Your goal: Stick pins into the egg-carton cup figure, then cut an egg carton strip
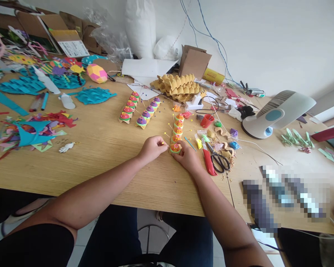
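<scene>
An orange and green egg-carton caterpillar (177,130) lies on the wooden table (105,148), with yellow-headed pins sticking out of its sides. My left hand (151,147) is closed in a pinch on a yellow-headed pin (163,143) at the caterpillar's near end. My right hand (187,156) grips the nearest painted segment (174,148) from the right side. Two more painted caterpillars, a red one (129,107) and a purple one (149,112), lie further back to the left.
Scissors (218,159) and a red-handled tool (208,161) lie right of my right hand among foam scraps. A small white fan (275,115) stands at the right. Yellow egg cartons (178,86), boxes and blue paper cut-outs (93,95) fill the back and left.
</scene>
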`<state>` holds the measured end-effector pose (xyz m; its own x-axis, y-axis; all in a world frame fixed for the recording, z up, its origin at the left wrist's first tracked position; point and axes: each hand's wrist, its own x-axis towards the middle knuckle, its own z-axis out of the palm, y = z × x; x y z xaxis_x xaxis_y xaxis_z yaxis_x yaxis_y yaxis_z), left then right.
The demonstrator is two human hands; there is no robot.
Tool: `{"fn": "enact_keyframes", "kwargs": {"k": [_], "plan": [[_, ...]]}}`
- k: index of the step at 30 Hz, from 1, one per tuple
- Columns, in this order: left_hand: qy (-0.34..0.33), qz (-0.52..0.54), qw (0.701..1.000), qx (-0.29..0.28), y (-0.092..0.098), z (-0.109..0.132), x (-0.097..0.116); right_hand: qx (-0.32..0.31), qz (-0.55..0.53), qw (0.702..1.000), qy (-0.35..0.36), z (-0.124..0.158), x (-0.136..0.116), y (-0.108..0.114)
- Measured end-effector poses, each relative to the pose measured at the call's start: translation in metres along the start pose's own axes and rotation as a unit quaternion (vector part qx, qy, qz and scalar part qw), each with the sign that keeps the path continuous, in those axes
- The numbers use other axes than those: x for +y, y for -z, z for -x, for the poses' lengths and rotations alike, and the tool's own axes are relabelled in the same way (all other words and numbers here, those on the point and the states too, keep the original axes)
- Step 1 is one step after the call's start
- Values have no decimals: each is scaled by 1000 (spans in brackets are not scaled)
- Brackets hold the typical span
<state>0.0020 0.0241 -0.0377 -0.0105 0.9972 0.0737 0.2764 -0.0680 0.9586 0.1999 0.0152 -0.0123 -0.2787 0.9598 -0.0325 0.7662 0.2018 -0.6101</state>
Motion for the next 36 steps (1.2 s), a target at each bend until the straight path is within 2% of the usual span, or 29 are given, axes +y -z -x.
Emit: {"fn": "enact_keyframes", "kwargs": {"k": [36], "plan": [[-28,-19,999,0,-4,1,-3,0,6,1000,7,-1,1,-1]]}}
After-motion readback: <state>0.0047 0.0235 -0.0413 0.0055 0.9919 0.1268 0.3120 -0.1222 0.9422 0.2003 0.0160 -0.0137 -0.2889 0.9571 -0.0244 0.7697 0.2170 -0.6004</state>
